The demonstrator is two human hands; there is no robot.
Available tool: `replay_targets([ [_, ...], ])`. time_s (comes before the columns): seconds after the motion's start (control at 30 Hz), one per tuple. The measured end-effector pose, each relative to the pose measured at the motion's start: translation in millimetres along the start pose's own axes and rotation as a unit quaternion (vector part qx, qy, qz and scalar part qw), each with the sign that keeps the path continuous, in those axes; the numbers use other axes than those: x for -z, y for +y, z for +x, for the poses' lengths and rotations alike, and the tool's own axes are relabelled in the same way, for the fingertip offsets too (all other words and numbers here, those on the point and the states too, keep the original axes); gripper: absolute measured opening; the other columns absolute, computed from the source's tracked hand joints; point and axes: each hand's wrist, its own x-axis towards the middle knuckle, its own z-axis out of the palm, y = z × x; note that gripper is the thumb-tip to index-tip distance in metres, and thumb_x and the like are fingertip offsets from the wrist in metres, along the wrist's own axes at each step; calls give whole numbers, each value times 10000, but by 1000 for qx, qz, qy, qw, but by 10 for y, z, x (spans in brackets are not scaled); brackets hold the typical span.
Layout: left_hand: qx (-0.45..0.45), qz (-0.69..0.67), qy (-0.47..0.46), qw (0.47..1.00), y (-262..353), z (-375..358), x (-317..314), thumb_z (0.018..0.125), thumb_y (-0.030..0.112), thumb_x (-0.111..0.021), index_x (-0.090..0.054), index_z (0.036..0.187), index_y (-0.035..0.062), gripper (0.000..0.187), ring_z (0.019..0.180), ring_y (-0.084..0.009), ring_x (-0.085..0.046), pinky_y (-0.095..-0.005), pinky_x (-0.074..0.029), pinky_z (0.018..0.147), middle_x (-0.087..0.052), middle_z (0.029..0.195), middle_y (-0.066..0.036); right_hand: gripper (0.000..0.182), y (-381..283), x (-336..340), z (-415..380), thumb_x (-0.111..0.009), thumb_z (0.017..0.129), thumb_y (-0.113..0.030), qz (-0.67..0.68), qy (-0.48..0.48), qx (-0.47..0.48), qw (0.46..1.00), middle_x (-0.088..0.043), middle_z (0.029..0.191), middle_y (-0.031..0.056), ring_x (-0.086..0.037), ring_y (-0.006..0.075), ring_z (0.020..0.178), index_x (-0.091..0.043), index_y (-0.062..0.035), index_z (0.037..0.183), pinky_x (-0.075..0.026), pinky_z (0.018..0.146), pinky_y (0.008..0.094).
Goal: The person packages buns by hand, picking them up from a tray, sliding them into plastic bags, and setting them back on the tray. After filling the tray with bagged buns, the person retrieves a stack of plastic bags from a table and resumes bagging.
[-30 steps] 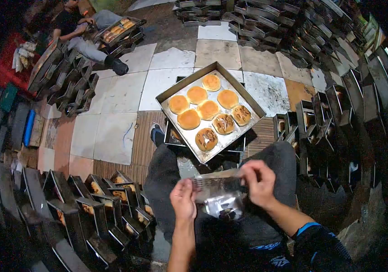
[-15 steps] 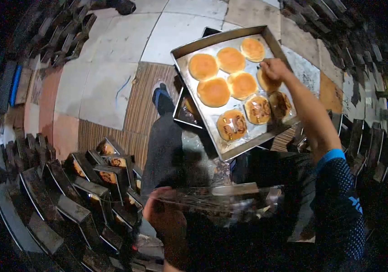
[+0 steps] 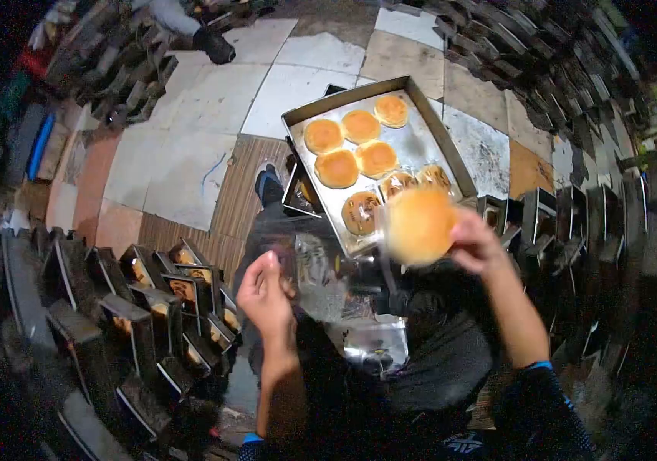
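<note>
My right hand [image 3: 478, 242] grips a round golden bun [image 3: 420, 225] by its edge, lifted over the near corner of a metal baking tray [image 3: 451, 154]. Left of it, my left hand [image 3: 267, 296] is closed on a clear plastic bag [image 3: 317, 261], whose film is hard to make out against the dark clothing. Several bare buns [image 3: 337, 168] lie in the tray's far part. Along its near side are buns in clear printed wrappers [image 3: 361, 213], partly hidden behind the lifted bun. More clear plastic bags [image 3: 374, 343] lie on my lap.
Beneath the tray sits another dark tray [image 3: 301, 192]. Stacked dark metal trays, some with buns [image 3: 182, 289], crowd the left side; more trays [image 3: 543, 211] stand at right. Tiled floor [image 3: 190, 161] stretches ahead. A person's dark shoe [image 3: 214, 46] shows at top left.
My right hand has taken a bun out of the tray and brought it down toward me. My left hand has risen with the plastic bag. The view has shifted slightly.
</note>
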Motion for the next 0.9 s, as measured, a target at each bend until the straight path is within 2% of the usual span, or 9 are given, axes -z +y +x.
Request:
replay_targets([
  [0.17, -169, 180, -91, 965, 74, -468, 102, 947, 304, -590, -567, 1183, -25, 406, 737, -101, -599, -195, -452, 669, -654, 925, -72, 475, 414, -1215, -811, -681, 808, -37, -110, -37, 119, 986, -648, 1101, 115, -625, 133, 956, -515, 49, 1245, -506, 867, 308],
  [0.23, 5, -121, -93, 988, 406, -833, 50, 951, 556, -430, -425, 1351, 18, 671, 955, -197, -599, -321, -476, 822, -581, 1185, -139, 489, 425, -1498, -1096, -640, 730, 39, -353, 21, 344, 870, -632, 1119, 180, -634, 266, 1019, -562, 22, 1213, -490, 917, 332],
  [0.33, 24, -335, -295, 895, 652, -1307, 14, 884, 727, -291, -297, 1441, 82, 852, 1169, -364, -501, -501, -409, 978, -453, 1354, -178, 672, 579, -1697, -1241, -646, 570, 38, -428, -31, 542, 723, -512, 1291, 220, -547, 388, 1159, -587, -24, 1236, -456, 996, 433],
  [0.5, -22, -454, -381, 805, 1147, -1532, 133, 838, 703, -415, -306, 1392, -72, 958, 1267, -467, -393, -581, -391, 1007, -375, 1408, -250, 528, 395, -2130, -1590, -665, 709, -40, -506, -84, 544, 664, -470, 1358, 208, -478, 389, 1251, -611, -85, 1233, -431, 1022, 464],
  [0.57, -114, -301, -356, 877, 1153, -1806, 107, 785, 662, -505, -238, 1426, -48, 994, 1270, -487, -383, -535, -411, 1017, -353, 1391, -307, 485, 377, -2181, -1657, -659, 745, -63, -499, -90, 549, 665, -474, 1363, 205, -478, 385, 1254, -617, -94, 1227, -436, 1019, 461],
  [0.63, -189, -476, -503, 696, 1200, -2107, -70, 792, 659, -486, -243, 1440, -11, 963, 1268, -510, -372, -536, -389, 1038, -337, 1406, -316, 414, 358, -2163, -1719, -611, 815, -112, -510, -51, 602, 613, -488, 1358, 205, -483, 383, 1253, -618, -117, 1229, -456, 999, 449],
  [0.7, -91, -409, -291, 860, 1188, -2038, 259, 807, 632, -465, -237, 1452, 28, 913, 1275, -512, -363, -545, -363, 1056, -330, 1429, -289, 389, 361, -2161, -1747, -575, 832, -124, -509, -52, 613, 601, -516, 1330, 206, -494, 383, 1242, -628, -136, 1217, -477, 978, 432],
  [0.77, -114, -447, -431, 776, 1233, -1949, 234, 842, 569, -429, -243, 1448, 25, 835, 1291, -473, -370, -557, -343, 1062, -354, 1428, -258, 393, 375, -2190, -1755, -562, 833, -114, -545, -80, 604, 575, -495, 1347, 219, -483, 390, 1251, -627, -146, 1220, -458, 999, 446],
  [0.9, -149, -149, -154, 965, 798, -1906, 78, 922, 391, -422, -348, 1388, 8, 608, 1195, -287, -517, -423, -403, 1038, -496, 1329, -189, 489, 366, -2337, -1702, -621, 792, -103, -590, -22, 456, 665, -341, 1404, 332, -373, 490, 1294, -539, -76, 1273, -365, 1063, 483],
])
